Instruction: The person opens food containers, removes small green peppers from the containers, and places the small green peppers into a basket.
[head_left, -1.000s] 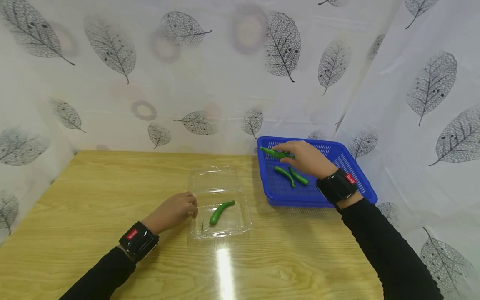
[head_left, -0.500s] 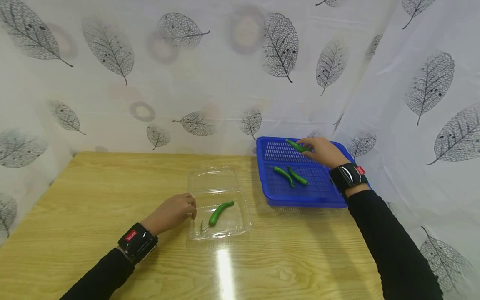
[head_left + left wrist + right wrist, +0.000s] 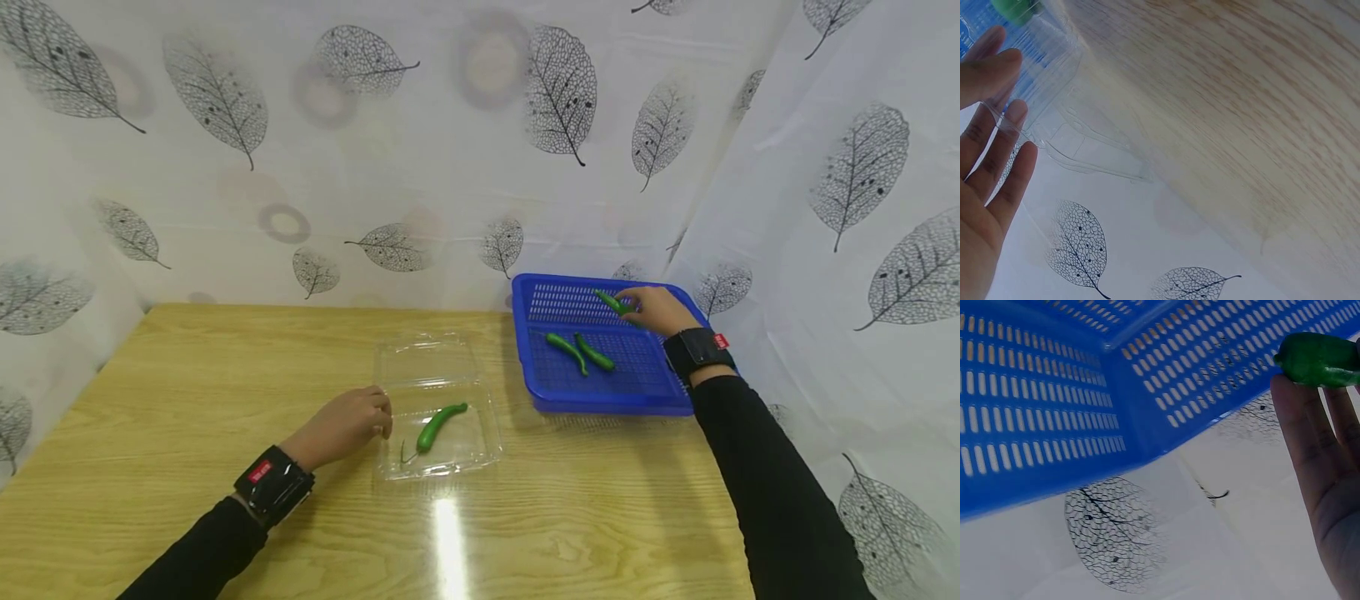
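My right hand [image 3: 655, 309] holds a green chili pepper [image 3: 613, 302] over the back right part of the blue basket [image 3: 527, 367]. In the right wrist view, the blunt end of that pepper [image 3: 1316, 359] sticks out past the fingers. Two more peppers [image 3: 596, 353] lie on the basket's floor. My left hand [image 3: 348, 427] pinches the left edge of an open clear plastic clamshell box [image 3: 480, 433], thumb on one side of the wall and fingers on the other in the left wrist view. One curved pepper [image 3: 435, 429] lies in the box's near half.
The wooden table [image 3: 225, 375] carries the box in the middle and the basket at the back right. A white leaf-print curtain [image 3: 420, 150] hangs behind and along the sides. The box's lid [image 3: 427, 358] lies folded back.
My right hand has moved right across the basket with its pepper, then dipped slightly lower. The left hand and the box have stayed in place.
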### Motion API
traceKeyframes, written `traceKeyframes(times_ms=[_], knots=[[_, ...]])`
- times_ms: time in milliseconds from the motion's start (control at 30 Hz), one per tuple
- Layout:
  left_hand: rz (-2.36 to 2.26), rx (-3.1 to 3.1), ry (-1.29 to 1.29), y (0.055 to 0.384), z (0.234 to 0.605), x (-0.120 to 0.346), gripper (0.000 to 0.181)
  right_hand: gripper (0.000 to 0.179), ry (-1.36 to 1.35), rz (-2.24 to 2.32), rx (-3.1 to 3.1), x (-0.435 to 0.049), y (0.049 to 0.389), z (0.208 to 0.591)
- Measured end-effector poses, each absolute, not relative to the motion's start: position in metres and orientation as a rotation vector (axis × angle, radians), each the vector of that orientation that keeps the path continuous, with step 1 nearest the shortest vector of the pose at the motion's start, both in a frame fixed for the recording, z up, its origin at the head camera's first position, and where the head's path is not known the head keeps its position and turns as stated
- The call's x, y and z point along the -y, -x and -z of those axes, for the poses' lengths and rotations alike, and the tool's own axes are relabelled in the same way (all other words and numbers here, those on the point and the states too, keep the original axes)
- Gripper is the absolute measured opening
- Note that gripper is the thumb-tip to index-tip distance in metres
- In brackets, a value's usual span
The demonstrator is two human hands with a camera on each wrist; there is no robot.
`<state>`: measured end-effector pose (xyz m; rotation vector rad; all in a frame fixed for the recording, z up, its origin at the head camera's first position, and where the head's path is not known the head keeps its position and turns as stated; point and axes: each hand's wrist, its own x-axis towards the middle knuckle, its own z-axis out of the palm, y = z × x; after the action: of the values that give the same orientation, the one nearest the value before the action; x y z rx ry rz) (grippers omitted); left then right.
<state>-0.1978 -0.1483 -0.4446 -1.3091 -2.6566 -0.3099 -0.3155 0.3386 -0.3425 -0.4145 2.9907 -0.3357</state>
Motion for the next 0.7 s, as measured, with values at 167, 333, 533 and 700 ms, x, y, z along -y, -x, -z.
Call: traceKeyframes(times_ms=[167, 333, 533, 700], knots=[[0.315, 2.664, 1.308, 0.198, 0.445, 0.148, 0.017, 0.041, 0.381, 0.320, -2.980, -0.348, 0.319, 0.355], [0.327, 2.664, 1.308, 0.198, 0.445, 0.149, 0.018, 0.040, 0.379, 0.299, -2.973, -0.355, 0.322, 0.365], [0.345, 2.636, 1.319, 0.197, 0.445, 0.149, 0.031, 0.039, 0.354, 0.317, -2.948, -0.360, 0.324, 0.373], [0.341, 2.625, 1.331, 0.197, 0.446, 0.151, 0.036, 0.037, 0.345, 0.317, -2.932, -0.364, 0.327, 0.382]])
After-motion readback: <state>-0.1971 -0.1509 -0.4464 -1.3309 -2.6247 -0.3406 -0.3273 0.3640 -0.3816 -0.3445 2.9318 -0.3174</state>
